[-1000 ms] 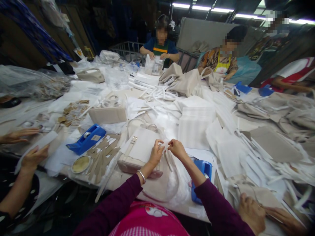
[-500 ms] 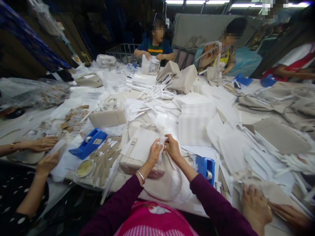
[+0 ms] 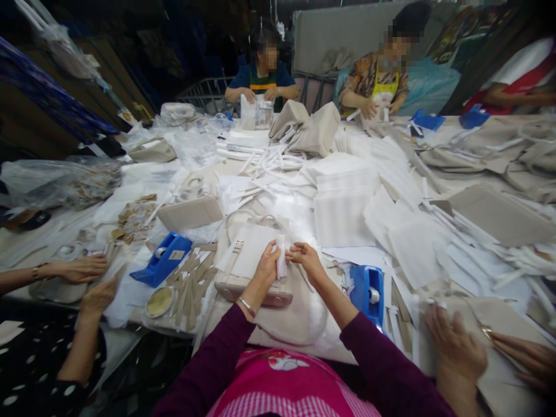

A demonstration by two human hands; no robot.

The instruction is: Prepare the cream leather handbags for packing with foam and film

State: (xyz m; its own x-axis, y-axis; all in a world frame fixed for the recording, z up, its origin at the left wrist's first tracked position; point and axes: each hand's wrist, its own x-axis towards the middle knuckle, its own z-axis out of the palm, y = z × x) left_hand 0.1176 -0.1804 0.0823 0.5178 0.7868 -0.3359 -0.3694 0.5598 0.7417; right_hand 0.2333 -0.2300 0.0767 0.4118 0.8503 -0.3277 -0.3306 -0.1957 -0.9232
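My left hand [image 3: 266, 267] grips a small folded white strip of tissue or foam [image 3: 282, 258] upright, and the fingertips of my right hand [image 3: 306, 259] press against its top. Both hands are held just above a beige handbag [image 3: 256, 296] with a buckled strap [image 3: 237, 247]. A white paper sheet [image 3: 256, 249] lies over the bag's upper part. A blue tape dispenser [image 3: 368, 294] stands to the right of my right hand. Part of the bag is hidden under my forearms.
Another blue tape dispenser [image 3: 164, 259] and tan strips [image 3: 187, 289] lie to my left. Stacks of white sheets [image 3: 343, 211] rise ahead. Co-workers' hands [image 3: 82, 269] [image 3: 456, 341] work at both sides, and more people sit across the crowded table [image 3: 434, 174].
The white strip now stands more upright in my left hand. My right hand has eased back to its top. The whole view has shifted upward a little.
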